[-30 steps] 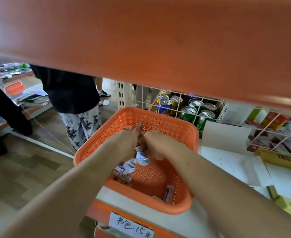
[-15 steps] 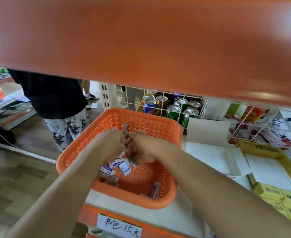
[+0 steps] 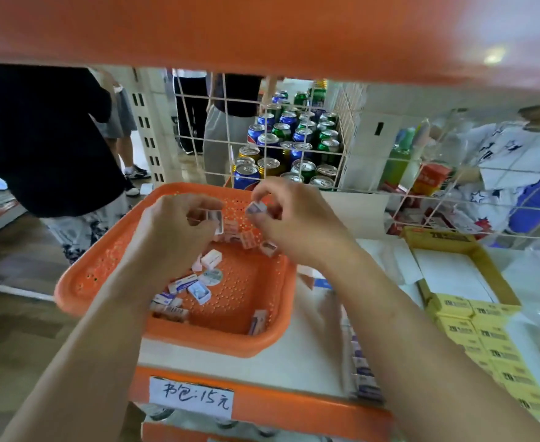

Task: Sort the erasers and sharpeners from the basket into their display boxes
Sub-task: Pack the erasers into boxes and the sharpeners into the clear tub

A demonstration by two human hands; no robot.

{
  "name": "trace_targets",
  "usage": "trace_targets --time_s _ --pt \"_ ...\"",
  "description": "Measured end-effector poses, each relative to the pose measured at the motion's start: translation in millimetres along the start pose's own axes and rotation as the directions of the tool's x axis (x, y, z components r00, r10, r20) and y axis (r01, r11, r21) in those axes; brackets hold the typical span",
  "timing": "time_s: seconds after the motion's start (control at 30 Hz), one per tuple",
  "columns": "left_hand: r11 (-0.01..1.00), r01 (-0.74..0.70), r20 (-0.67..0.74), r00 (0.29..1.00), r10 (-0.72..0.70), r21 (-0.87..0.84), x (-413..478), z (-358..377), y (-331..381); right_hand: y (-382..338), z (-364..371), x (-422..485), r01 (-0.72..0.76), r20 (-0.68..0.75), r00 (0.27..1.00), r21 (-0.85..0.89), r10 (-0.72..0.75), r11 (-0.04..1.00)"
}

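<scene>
Far left: a person in a black top (image 3: 39, 138) is seen standing on the floor.
The orange basket (image 3: 102, 266) is set on a white shelf (image 3: 294, 352), with a handwritten price label (image 3: 192, 397) stuck on the shelf's front edge.
Loose erasers (image 3: 188, 285) are scattered on the basket floor, mostly left of centre, with long axes pointing in mixed directions.
The left hand (image 3: 173, 231) is held above the basket. Its fingers are curled and pinched on a small eraser (image 3: 217, 220), long axis near upright.
One pack (image 3: 258, 321) is leaned on the front-right wall, long axis near upright.
The right hand (image 3: 294, 224) is held over the far rim, its fingertips clamped on a purple-white eraser (image 3: 255, 207). That long axis runs roughly left-right.
A few more packs are seen between the hands; whether they are held cannot be told.
Drink cans (image 3: 294, 148) are stacked behind a wire grid (image 3: 342, 154).
Right: an open yellow display box (image 3: 498, 282) is partly filled with yellow packs (image 3: 491, 339).
</scene>
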State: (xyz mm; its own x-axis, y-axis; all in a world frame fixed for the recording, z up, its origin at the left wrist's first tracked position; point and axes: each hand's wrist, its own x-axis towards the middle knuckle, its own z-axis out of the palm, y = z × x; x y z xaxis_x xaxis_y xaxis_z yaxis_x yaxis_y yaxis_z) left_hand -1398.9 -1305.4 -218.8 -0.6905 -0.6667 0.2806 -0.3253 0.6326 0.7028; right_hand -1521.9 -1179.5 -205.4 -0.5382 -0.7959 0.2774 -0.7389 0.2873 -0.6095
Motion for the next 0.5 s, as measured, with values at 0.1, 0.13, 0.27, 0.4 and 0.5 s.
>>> trace_targets --time_s 0.1,0.13,0.27,0.4,0.5 --pt "0.977 -0.047 -0.036 0.999 0.041 -0.207 -13.4 15.3 33.5 21.4 -42.7 -36.0 -0.093 -0.177 0.973 0.288 0.148 0.953" --pt "0.959 -0.060 -0.017 0.998 0.057 -0.276 -17.0 23.4 46.0 29.8 -55.0 -50.7 -0.118 -0.191 0.962 0.357 0.196 0.927" --pt "0.889 -0.073 0.206 0.961 0.183 -0.452 -38.2 68.3 99.8 64.5 -89.5 -112.5 -0.231 -0.231 0.917 0.359 0.326 0.904" --pt "0.829 -0.032 0.361 0.891 0.277 -0.558 -60.4 117.6 143.9 100.9 -110.0 -169.0 -0.352 -0.270 0.882 0.166 0.386 0.921" --pt "0.831 0.021 0.466 0.835 0.291 -0.556 -75.7 152.9 163.6 121.5 -130.2 -206.1 -0.451 -0.311 0.819 0.170 0.482 0.876"
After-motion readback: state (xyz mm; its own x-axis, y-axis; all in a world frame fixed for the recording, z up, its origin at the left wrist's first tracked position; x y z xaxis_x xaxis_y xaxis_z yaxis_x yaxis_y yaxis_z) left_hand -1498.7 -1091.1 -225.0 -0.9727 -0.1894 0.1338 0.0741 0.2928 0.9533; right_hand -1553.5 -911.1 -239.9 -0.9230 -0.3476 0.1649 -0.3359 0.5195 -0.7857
